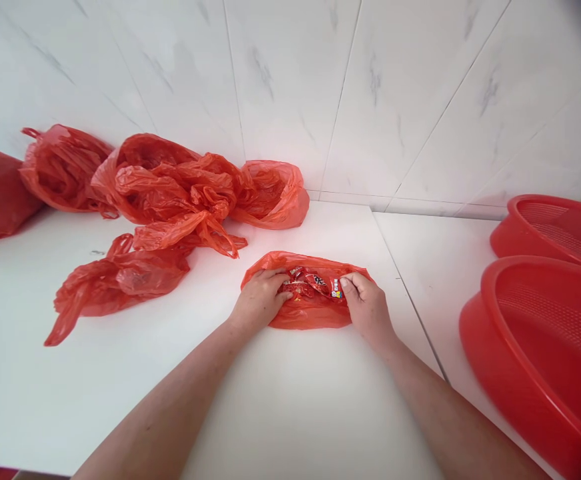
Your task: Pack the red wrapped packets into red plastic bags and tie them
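So the open red plastic bag point(310, 318) sat on the white tabletop point(310, 400) with small red packets point(301, 289) inside. The person's right hand point(367, 303) had its thumb and fingers pinched on the end of a labelled packet point(336, 288) with white, yellow and blue print, way too tiny to read. The left hand point(262, 293) reached in over the other packets, fingers partly curled, and honestly couldn't tell if they gripped one.
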Demonstrator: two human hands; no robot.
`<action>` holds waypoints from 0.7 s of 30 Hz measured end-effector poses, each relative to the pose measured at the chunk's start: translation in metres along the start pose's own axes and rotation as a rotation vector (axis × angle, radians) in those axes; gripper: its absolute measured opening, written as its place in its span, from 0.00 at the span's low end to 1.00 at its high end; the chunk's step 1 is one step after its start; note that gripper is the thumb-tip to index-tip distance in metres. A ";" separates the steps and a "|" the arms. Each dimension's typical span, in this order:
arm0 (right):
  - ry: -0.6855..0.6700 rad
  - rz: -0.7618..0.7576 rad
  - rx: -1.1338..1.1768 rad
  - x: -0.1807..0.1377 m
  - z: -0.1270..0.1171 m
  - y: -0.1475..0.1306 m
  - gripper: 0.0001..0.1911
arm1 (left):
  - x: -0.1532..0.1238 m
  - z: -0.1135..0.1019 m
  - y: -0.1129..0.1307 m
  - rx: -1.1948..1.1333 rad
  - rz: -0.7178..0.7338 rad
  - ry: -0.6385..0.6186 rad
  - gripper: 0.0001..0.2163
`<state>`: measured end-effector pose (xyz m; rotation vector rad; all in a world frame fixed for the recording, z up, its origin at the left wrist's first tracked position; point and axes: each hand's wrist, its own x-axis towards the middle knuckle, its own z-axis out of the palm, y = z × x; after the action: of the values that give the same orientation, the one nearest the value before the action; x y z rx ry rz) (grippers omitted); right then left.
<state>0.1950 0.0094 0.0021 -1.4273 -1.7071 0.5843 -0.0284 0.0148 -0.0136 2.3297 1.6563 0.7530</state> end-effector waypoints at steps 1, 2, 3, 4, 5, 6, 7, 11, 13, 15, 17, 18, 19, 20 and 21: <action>0.000 0.005 -0.002 0.000 0.000 0.000 0.15 | 0.000 0.000 0.000 -0.003 -0.006 0.000 0.14; 0.000 0.010 -0.003 0.000 0.000 0.000 0.15 | 0.000 0.000 0.001 -0.005 -0.011 -0.001 0.14; -0.002 0.015 -0.003 0.000 0.001 0.001 0.15 | 0.000 0.000 0.001 -0.006 -0.016 -0.002 0.14; -0.005 0.018 -0.003 0.000 0.001 0.001 0.15 | 0.000 0.000 0.001 -0.008 -0.021 -0.007 0.14; -0.008 0.022 -0.004 0.001 0.001 0.001 0.15 | 0.000 0.000 0.001 -0.010 -0.026 -0.011 0.14; -0.012 0.025 -0.004 0.001 0.001 0.002 0.15 | 0.000 -0.001 0.002 -0.014 -0.030 -0.015 0.14; -0.014 0.028 -0.003 0.001 0.001 0.002 0.15 | 0.000 -0.001 0.002 -0.017 -0.030 -0.016 0.14; -0.023 0.033 0.002 0.001 0.002 0.002 0.15 | 0.000 -0.001 0.001 -0.027 -0.028 -0.007 0.14; -0.030 0.042 -0.001 0.001 0.001 0.001 0.15 | 0.000 -0.002 0.001 -0.035 -0.032 -0.016 0.14; -0.037 0.053 0.000 0.001 0.001 0.001 0.15 | -0.001 -0.002 0.002 -0.047 -0.040 -0.028 0.13; -0.042 0.063 0.004 0.001 0.001 0.001 0.15 | -0.001 -0.002 0.002 -0.059 -0.061 -0.033 0.14; -0.043 0.065 0.007 0.001 0.001 0.001 0.15 | -0.002 -0.002 0.002 -0.066 -0.077 -0.032 0.14; -0.044 0.066 0.009 0.001 0.001 0.001 0.15 | -0.002 -0.002 0.002 -0.075 -0.092 -0.031 0.14; -0.044 0.066 0.010 0.001 0.001 0.001 0.15 | -0.002 -0.002 0.003 -0.084 -0.107 -0.030 0.14; -0.043 0.065 0.012 0.001 0.001 0.001 0.15 | -0.003 -0.002 0.003 -0.094 -0.119 -0.030 0.14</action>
<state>0.1948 0.0106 0.0012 -1.4765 -1.6930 0.6640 -0.0278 0.0108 -0.0112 2.1471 1.6914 0.7516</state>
